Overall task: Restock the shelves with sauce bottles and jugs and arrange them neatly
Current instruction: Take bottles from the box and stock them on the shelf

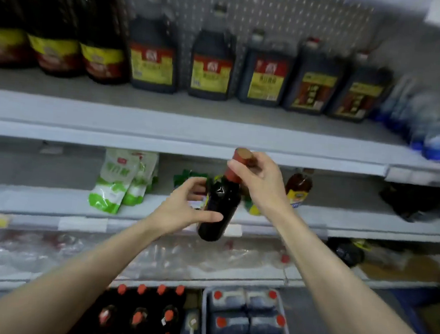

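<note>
While the left hand (pixel 183 206) grips the dark glass sauce bottle (pixel 219 209) and the right hand (pixel 259 179) pinches its red cap (pixel 241 159), set it upright, label outward, on the grey middle shelf (pixel 51 200).

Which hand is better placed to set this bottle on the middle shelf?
Probably left: the left hand wraps the dark bottle at its body; the right hand only pinches its red cap.

dim, cool light | motion blur throughout | edges bowed, smeared
</note>
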